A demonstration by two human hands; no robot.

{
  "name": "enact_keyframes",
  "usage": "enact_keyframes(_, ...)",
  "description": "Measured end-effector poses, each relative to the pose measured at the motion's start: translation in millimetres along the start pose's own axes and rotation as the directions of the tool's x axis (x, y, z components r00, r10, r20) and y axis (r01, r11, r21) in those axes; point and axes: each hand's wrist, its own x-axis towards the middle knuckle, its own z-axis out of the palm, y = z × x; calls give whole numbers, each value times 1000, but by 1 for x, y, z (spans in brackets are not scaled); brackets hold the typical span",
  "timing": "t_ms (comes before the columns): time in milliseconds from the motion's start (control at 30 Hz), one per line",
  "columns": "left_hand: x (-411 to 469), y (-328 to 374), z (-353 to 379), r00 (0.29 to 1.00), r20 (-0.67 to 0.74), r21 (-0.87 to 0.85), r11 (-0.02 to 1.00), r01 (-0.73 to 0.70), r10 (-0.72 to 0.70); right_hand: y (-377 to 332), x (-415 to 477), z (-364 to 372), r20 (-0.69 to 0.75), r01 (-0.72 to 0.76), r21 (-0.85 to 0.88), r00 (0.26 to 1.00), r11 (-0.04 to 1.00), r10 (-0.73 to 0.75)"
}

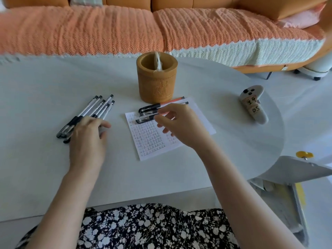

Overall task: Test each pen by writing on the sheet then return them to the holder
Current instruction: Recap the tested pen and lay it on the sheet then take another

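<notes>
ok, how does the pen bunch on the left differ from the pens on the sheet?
Left bunch: more pens, all clear with black ends, on bare table, under the left hand. Sheet pens: fewer, one orange, across the sheet by the holder, at the right hand. Both lie flat, outside the holder.

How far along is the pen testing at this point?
Done: the sheet carries many rows of marks, so plenty of testing has happened. In hand: the right hand pinches a pen lying on the sheet, and the left hand covers a bundle of pens beside it. Left: the holder shows no pens inside, so all have yet to go back.
</notes>
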Motion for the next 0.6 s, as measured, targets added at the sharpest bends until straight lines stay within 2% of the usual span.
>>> enact_keyframes(133, 1, -3, -1, 999, -45, -25, 999, 24, -25, 3, 0, 11, 30, -5, 37, 1000, 999, 4)
enact_keyframes(400, 4, -7, -4, 998, -47, -6, 999, 41, -41, 14, 0, 22, 59, -1, 97, 998, 995, -4)
enact_keyframes(600, -1, 7, -15, 996, -75, -167, 985, 34, -47, 16, 2, 27, 63, 6, 166, 998, 986, -16)
